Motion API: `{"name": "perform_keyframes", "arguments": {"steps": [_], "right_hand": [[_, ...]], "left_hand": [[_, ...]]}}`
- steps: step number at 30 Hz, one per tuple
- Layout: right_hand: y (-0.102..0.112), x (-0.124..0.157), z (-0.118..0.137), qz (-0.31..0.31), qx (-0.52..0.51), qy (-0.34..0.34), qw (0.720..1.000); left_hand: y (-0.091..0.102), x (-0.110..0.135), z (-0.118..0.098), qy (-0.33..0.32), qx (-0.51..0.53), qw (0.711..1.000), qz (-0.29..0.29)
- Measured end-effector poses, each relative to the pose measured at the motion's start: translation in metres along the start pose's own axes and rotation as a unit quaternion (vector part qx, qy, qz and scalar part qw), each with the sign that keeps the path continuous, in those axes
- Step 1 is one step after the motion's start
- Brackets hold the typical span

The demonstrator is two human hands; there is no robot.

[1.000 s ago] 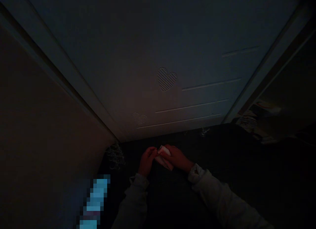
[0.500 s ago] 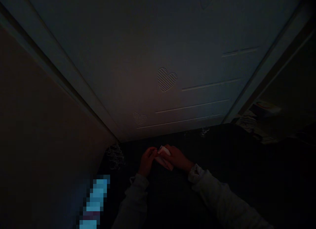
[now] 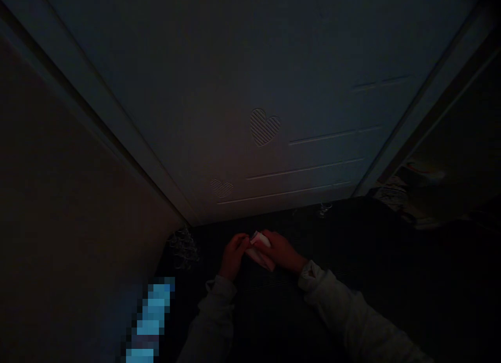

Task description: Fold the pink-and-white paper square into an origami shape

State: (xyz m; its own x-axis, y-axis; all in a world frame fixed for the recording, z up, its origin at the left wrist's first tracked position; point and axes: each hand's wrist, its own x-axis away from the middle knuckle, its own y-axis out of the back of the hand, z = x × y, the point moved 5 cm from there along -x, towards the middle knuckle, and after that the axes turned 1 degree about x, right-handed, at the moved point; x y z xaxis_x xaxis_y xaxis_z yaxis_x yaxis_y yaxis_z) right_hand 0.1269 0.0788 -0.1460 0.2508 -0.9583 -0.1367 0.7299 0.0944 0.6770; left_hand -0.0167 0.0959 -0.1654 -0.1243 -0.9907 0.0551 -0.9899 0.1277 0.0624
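Note:
In the dim light, my right hand (image 3: pixel 279 248) is closed around a pale pinkish-white folded piece (image 3: pixel 260 258), which looks like paper or thin cloth. Its top end sticks out above the thumb, and a flap hangs down toward me below the fingers. My left hand (image 3: pixel 234 253) is closed in a pinch at the left side of this piece, its fingertips close to the right thumb. What lies between the left fingertips is too dark to make out. Both hands are low over a dark surface (image 3: pixel 266 311).
Ahead stands a pale panel (image 3: pixel 195 92) with embossed hearts and lines. Clear, curly strands (image 3: pixel 183 248) lie in a heap at left, with a smaller clump (image 3: pixel 324 210) by the panel's foot. A bright pixelated strip (image 3: pixel 152 311) is at lower left. Pale items (image 3: pixel 425 170) lie at right.
The light on the panel has dimmed slightly and turned bluer. Both hands and the folded piece have hardly moved.

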Motion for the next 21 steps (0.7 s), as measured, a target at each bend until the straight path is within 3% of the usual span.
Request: {"name": "perform_keyframes", "arguments": {"steps": [10,21], "right_hand": [[-0.0007,-0.0001,-0.0004,-0.009,-0.022,0.027,0.999],[-0.0009,0.0001,-0.002,0.001,-0.008,0.003,1.0]], "left_hand": [[0.0,0.001,-0.0017,0.003,-0.011,1.0,-0.004],[-0.0009,0.0026,-0.0061,-0.001,-0.021,1.0,0.001]]}}
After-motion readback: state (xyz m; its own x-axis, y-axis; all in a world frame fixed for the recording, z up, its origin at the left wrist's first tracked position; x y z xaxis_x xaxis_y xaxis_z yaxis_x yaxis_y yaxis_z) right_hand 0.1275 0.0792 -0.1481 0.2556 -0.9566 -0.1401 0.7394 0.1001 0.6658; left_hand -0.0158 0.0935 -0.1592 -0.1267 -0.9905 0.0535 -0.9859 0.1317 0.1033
